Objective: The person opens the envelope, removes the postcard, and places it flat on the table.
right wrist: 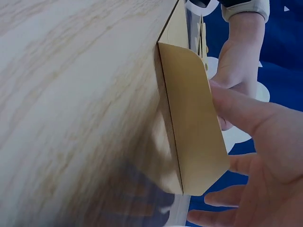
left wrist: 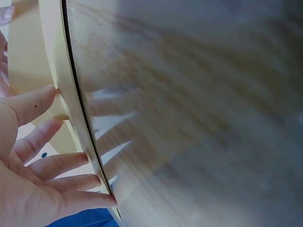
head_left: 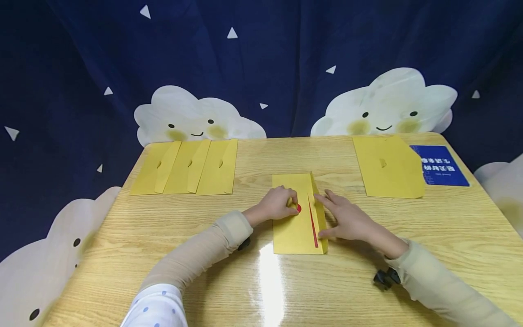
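Observation:
A yellow envelope [head_left: 292,234] lies flat in front of me, its long flap [right wrist: 191,118] tilted up along the right side. Through the narrow gap beside the flap shows a red sliver [head_left: 313,225]. My left hand [head_left: 278,204] pinches a small tab [left wrist: 57,111] at the envelope's middle between thumb and index finger, next to a red spot [head_left: 299,208]. The other fingers of that hand are spread over the paper. At the flap's raised edge, my right hand [head_left: 347,218] touches with thumb and fingertips, its fingers extended and spread.
Three yellow envelopes [head_left: 216,170] lie overlapping in a row at the back left of the wooden table [head_left: 114,254]. At the back right another yellow envelope [head_left: 392,168], flap out to the right, partly covers a blue card [head_left: 443,165]. A dark blue curtain [head_left: 282,68] hangs behind.

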The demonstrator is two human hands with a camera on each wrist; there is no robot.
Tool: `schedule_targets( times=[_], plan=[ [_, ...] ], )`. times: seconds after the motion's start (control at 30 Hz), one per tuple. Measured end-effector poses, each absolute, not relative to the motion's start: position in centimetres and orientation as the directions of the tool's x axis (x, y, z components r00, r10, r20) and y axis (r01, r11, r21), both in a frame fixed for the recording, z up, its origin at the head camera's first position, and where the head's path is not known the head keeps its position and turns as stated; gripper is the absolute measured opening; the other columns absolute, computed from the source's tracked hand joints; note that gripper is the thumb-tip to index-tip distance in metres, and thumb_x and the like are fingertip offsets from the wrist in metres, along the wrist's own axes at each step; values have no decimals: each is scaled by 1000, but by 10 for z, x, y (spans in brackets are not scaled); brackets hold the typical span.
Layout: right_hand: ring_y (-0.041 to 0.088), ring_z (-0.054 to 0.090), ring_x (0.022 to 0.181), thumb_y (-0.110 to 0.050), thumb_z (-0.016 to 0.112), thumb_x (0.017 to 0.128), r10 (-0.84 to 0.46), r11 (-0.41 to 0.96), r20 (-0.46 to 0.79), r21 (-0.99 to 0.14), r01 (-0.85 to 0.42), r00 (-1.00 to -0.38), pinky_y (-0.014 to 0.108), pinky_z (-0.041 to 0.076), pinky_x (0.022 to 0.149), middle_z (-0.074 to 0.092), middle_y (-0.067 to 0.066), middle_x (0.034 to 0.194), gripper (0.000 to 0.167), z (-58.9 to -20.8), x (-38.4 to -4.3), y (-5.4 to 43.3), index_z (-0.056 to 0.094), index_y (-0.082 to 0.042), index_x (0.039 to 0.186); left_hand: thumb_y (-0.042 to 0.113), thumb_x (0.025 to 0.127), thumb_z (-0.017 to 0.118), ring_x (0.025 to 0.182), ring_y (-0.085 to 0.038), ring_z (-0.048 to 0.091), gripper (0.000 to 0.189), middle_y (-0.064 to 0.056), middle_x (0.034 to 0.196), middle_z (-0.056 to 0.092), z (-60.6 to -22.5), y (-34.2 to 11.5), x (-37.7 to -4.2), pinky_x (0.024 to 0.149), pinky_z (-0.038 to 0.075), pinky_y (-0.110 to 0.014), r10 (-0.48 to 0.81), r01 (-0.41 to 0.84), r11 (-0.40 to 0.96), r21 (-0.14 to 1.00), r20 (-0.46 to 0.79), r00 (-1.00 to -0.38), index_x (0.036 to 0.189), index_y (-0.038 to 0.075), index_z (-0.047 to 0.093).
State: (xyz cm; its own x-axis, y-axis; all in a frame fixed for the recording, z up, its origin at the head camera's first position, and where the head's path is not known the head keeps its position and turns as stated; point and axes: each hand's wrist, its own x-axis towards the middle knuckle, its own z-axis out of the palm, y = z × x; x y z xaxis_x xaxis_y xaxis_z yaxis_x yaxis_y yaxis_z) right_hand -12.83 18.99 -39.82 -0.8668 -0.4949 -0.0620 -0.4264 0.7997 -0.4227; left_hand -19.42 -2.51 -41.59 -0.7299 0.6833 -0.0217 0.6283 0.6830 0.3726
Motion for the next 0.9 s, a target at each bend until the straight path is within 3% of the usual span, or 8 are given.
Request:
schedule_targets(
  times=[0.13,0.33,0.57,0.7,0.9],
  plan=[
    [52,26,123,-40,77,68,-479,814,-56,-402,-419,-876,62,33,88,20,31,142,91,-397,-128,193,35,-1,138,25,79,71,61,-9,37,19,7,61,43,-416,-25,-194,92,40,-39,684,631,682,369,-18,-729,86,10,64],
    [49,18,128,-39,79,66,-496,828,-62,-332,-451,-866,65,28,90,18,29,144,90,-401,-130,198,39,6,133,25,79,71,60,-9,35,18,7,58,39,-416,-25,-193,79,45,-37,683,630,681,373,-16,-730,86,10,64],
    [45,10,132,-46,76,66,-574,788,-107,-342,-512,-812,71,17,91,22,21,146,95,-411,-141,205,35,0,138,25,79,71,59,-9,35,18,7,59,40,-416,-25,-193,59,38,-26,683,630,682,372,-15,-730,85,10,64],
    [48,12,130,-53,70,69,-603,772,-133,-347,-533,-787,71,17,90,23,21,145,95,-416,-146,210,33,-2,140,25,79,70,61,-10,37,17,6,59,41,-415,-25,-193,54,31,-23,678,626,684,374,-9,-735,85,10,65],
    [47,13,130,-55,69,69,-607,773,-139,-332,-540,-783,71,18,90,23,19,146,95,-419,-148,212,32,-5,141,31,80,69,60,-11,38,22,6,57,39,-415,-22,-192,51,30,-21,665,617,699,362,-10,-747,85,10,65]
  ],
)
